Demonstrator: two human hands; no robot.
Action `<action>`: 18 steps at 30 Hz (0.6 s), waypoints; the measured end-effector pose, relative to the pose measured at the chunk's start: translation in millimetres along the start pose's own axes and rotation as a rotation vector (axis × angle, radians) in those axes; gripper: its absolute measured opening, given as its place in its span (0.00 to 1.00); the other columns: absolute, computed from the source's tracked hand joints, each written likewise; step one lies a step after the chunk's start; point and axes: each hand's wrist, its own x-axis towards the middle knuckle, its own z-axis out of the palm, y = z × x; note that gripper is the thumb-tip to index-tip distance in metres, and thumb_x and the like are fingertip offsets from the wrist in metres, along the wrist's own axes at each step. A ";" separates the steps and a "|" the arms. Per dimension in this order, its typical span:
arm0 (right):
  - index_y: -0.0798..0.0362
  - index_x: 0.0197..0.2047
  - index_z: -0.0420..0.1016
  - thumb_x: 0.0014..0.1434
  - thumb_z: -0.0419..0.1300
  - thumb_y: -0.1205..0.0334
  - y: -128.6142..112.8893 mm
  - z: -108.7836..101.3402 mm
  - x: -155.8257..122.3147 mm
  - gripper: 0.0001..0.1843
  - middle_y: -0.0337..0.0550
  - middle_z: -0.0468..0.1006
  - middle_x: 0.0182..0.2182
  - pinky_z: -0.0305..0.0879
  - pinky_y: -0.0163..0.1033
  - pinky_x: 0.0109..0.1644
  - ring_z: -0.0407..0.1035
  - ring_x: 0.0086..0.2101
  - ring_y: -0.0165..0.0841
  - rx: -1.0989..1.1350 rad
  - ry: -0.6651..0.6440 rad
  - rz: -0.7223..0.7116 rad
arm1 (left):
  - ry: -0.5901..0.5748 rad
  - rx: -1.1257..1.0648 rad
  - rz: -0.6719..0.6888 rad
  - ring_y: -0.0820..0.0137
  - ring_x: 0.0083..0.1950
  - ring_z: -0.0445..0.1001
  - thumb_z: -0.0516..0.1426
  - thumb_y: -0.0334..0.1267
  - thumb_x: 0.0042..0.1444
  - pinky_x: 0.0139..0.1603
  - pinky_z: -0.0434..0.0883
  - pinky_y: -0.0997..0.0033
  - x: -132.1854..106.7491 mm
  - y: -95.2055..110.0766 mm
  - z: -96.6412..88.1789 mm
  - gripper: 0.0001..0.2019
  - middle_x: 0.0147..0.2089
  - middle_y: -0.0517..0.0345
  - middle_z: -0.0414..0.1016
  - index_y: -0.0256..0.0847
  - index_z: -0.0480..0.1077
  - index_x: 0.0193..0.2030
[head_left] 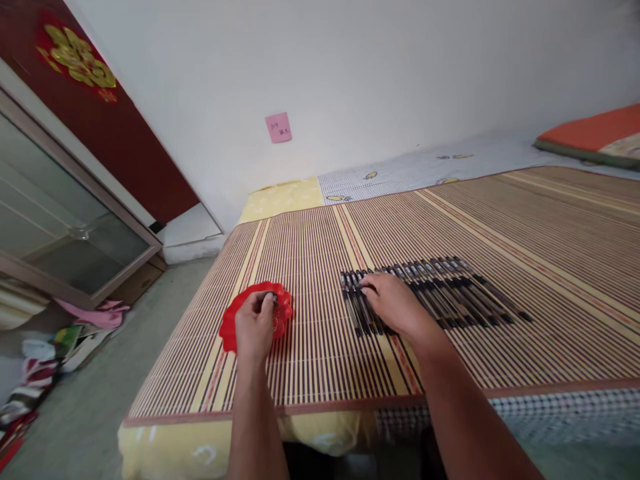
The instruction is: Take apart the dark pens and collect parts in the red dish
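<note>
A row of several dark pens (450, 293) lies side by side on a striped bamboo mat (310, 247) that covers a bed. My right hand (395, 307) rests on the left end of the row, fingers curled over the pens there. A red scalloped plastic dish (235, 320) sits on the mat to the left. My left hand (256, 323) hovers over the dish with fingertips pinched on a small dark object (273, 297), perhaps a pen cap.
A white wall with a pink sticky note (279, 127) rises behind the bed. An orange pillow (595, 133) lies at the far right. A glass door (60, 220) and scattered clothes (60, 340) on the floor are at the left. The mat's front edge (350, 403) is close to me.
</note>
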 end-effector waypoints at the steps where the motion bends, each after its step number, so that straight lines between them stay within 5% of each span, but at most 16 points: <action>1: 0.56 0.44 0.82 0.66 0.56 0.69 -1.8 2.9 0.4 0.12 0.51 0.83 0.45 0.63 0.37 0.49 0.76 0.46 0.40 -0.032 -0.052 0.012 | -0.015 -0.011 0.003 0.64 0.37 0.79 0.59 0.50 0.56 0.41 0.74 0.64 -0.9 0.8 1.6 0.14 0.35 0.55 0.80 0.41 0.76 0.38; 6: 0.56 0.42 0.83 0.65 0.57 0.68 -13.7 13.9 -0.2 0.12 0.53 0.84 0.42 0.62 0.38 0.44 0.77 0.44 0.40 -0.130 -0.218 0.061 | -0.067 -0.012 -0.009 0.64 0.35 0.78 0.59 0.49 0.56 0.37 0.74 0.65 -5.5 9.9 6.4 0.13 0.33 0.55 0.79 0.41 0.75 0.37; 18: 0.61 0.42 0.83 0.64 0.56 0.69 -24.4 25.3 -3.3 0.13 0.64 0.84 0.44 0.67 0.43 0.46 0.79 0.46 0.47 -0.209 -0.283 0.098 | -0.230 0.007 0.047 0.65 0.37 0.76 0.57 0.48 0.59 0.41 0.73 0.64 -11.9 17.8 19.0 0.13 0.35 0.54 0.77 0.39 0.73 0.39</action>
